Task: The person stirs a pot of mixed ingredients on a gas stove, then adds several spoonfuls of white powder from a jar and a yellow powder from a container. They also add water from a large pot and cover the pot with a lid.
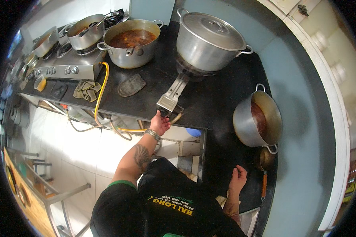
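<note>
My left hand (160, 123), with a metal watch at the wrist, is at the front of a single gas burner (169, 100). Its thumb and fingers are around the black control knob (163, 110), partly hidden by them. On that burner stands a large lidded aluminum pot (206, 44). My right hand (238, 177) is held low at the right, empty, its fingers loosely bent and apart. Beyond it, an open aluminum pot (245, 121) with dark reddish contents rests tilted against the wall.
An aluminum pot of reddish broth (130, 57) stands beside a steel gas stove (68, 69) carrying more pots. A dark oval pad (131, 85), a crumpled cloth (87, 90) and a yellow gas hose (102, 89) lie nearer. A wooden-handled pan or ladle (264, 185) is at the right.
</note>
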{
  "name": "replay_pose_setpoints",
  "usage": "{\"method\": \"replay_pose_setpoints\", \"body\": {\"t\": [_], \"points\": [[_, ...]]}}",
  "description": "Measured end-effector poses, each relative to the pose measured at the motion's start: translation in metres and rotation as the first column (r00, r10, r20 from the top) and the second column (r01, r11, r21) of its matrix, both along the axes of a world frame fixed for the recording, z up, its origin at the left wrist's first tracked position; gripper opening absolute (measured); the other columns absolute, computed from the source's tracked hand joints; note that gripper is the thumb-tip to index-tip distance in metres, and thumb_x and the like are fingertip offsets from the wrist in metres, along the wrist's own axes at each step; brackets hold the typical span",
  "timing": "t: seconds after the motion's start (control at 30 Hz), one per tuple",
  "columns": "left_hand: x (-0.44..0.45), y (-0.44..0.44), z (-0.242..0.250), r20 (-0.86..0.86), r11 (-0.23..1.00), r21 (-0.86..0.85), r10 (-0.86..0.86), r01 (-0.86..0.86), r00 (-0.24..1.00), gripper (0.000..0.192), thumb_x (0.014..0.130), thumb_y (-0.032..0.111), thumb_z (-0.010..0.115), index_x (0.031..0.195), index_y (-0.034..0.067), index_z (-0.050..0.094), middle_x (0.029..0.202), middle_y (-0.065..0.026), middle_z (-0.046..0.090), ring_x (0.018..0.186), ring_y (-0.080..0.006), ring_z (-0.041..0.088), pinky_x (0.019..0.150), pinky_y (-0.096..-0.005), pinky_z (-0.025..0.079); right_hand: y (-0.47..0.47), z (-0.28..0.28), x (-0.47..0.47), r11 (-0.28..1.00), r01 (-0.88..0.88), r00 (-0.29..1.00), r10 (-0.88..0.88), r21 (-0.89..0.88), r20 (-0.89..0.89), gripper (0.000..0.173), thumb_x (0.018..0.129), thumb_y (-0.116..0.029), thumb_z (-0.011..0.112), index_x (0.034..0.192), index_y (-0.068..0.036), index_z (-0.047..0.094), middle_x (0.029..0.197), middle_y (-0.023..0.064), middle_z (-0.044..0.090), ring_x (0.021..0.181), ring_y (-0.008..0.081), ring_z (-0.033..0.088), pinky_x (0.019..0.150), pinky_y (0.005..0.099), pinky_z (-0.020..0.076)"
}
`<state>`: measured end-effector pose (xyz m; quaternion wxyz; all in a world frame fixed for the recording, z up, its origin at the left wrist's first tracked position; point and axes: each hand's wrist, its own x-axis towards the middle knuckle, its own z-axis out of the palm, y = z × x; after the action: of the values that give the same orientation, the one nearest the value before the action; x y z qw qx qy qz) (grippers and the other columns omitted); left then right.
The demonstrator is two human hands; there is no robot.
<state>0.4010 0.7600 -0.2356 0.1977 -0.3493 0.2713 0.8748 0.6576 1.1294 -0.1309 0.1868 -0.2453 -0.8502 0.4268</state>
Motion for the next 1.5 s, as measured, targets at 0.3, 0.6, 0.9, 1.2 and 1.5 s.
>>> {"method": "replay_pose_setpoints", "body": {"t": [0.3,0.6,0.9,1.2,1.5], "points": [[0.027,-0.038,-0.014,-0.027,0.996,-0.084,0.004,-0.006,1.000,0.057,0.096,0.059,0.043,0.104,0.003,0.055,0.092,-0.0112,0.058,0.075,-0.0279,0.052,0.068,-0.0413,0.045,0.001,0.001,0.008,0.999,0.009,1.000,-0.009,-0.045,-0.003,0.020,0.092,-0.011,0.062,0.110,-0.001,0.063,0.110,0.0102,0.060,0.098,0.0206,0.060,0.084,0.0316,0.0497],[0.120,-0.100,-0.041,0.185,0.990,-0.140,0.045,-0.019,0.982,0.068,0.096,0.063,0.035,0.125,0.002,0.048,0.105,-0.0107,0.054,0.090,-0.0308,0.049,0.078,-0.0434,0.043,0.006,-0.015,0.019,0.987,0.054,0.998,-0.047,-0.153,0.048,0.022,0.093,-0.011,0.060,0.114,-0.002,0.062,0.113,0.0090,0.060,0.098,0.0187,0.059,0.086,0.0309,0.0481],[0.175,-0.132,-0.005,0.187,0.921,-0.377,-0.030,0.100,0.982,0.056,0.095,0.054,0.051,0.117,0.002,0.053,0.090,-0.0084,0.059,0.068,-0.0263,0.057,0.060,-0.0393,0.050,-0.032,-0.033,-0.020,0.959,-0.167,0.985,0.172,-0.229,0.000,0.021,0.095,-0.012,0.060,0.113,-0.002,0.063,0.114,0.0088,0.060,0.096,0.0181,0.059,0.085,0.0308,0.0479],[0.161,-0.172,0.006,0.126,0.885,-0.455,-0.046,0.099,0.991,0.044,0.094,0.043,0.056,0.110,0.002,0.058,0.093,-0.0117,0.061,0.062,-0.0223,0.059,0.055,-0.0356,0.051,-0.077,-0.021,-0.042,0.962,-0.188,0.982,0.182,-0.197,-0.047,0.024,0.096,-0.016,0.059,0.112,0.001,0.063,0.102,0.0066,0.061,0.088,0.0152,0.057,0.077,0.0289,0.0468],[0.052,-0.353,0.033,-0.186,-0.092,-0.974,-0.185,-0.206,0.965,0.033,0.087,0.035,0.066,0.093,0.003,0.068,0.084,-0.0138,0.071,0.077,-0.0292,0.070,0.070,-0.0393,0.054,-0.174,-0.030,-0.066,0.980,-0.061,0.998,0.064,-0.190,0.008,0.027,0.095,-0.019,0.060,0.113,0.002,0.063,0.099,0.0053,0.063,0.083,0.0119,0.056,0.072,0.0265,0.0450]]}}
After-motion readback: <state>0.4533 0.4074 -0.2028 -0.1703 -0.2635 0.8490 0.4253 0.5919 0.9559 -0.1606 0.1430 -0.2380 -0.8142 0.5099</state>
